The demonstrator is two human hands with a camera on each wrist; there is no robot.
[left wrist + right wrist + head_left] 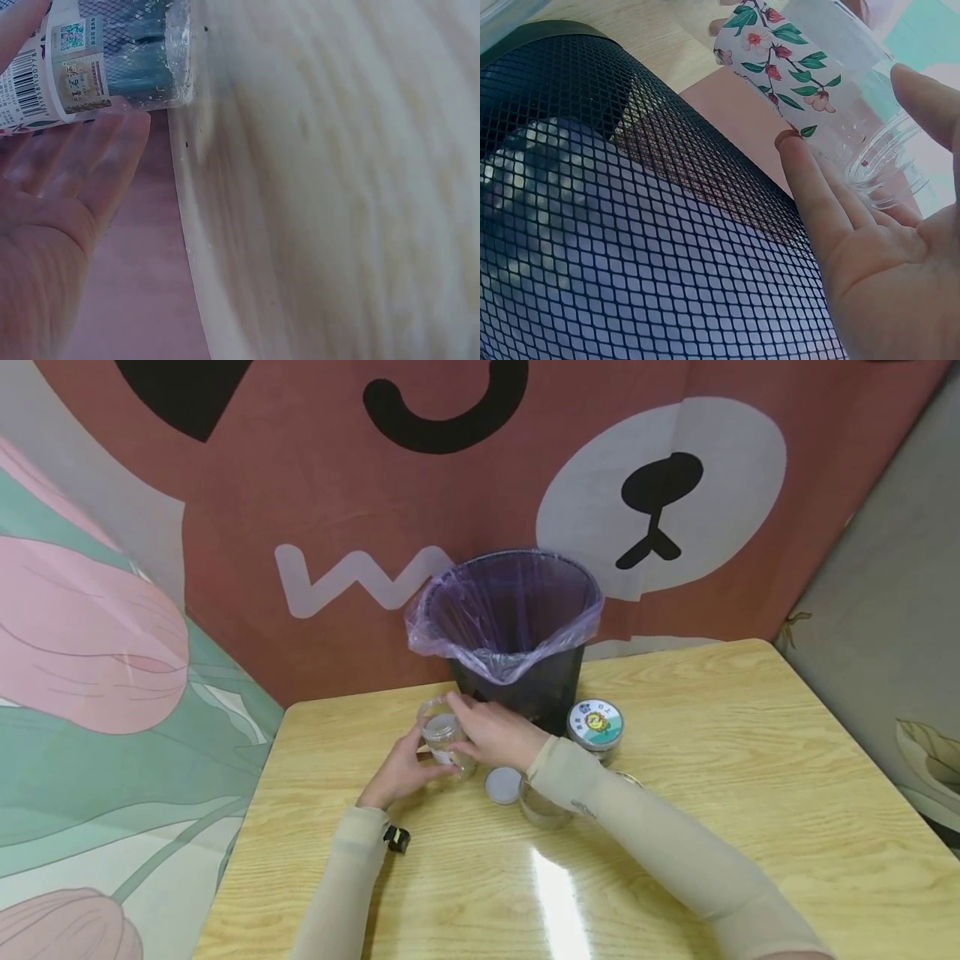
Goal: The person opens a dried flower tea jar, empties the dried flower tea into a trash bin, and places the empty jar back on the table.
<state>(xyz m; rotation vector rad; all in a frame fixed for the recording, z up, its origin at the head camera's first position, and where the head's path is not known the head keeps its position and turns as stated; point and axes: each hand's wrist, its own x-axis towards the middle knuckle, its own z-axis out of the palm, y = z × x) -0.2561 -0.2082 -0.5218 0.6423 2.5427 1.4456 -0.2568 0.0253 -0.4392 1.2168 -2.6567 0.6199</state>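
Both hands are at a clear plastic jar in front of the bin. My left hand grips its side, the thumb across the front. In the left wrist view the jar's label shows a barcode and a small square code. My right hand reaches over from the right, thumb and fingers around the threaded neck in the right wrist view. Pink flowers and green leaves cover the label there. Behind the jar's mouth in the head view, a clear round rim stands near the right fingertips.
A black mesh bin with a purple liner stands at the table's back edge. Right of it is a jar with a sunflower-printed lid. A pale disc and a clear bowl-like container lie near the right forearm.
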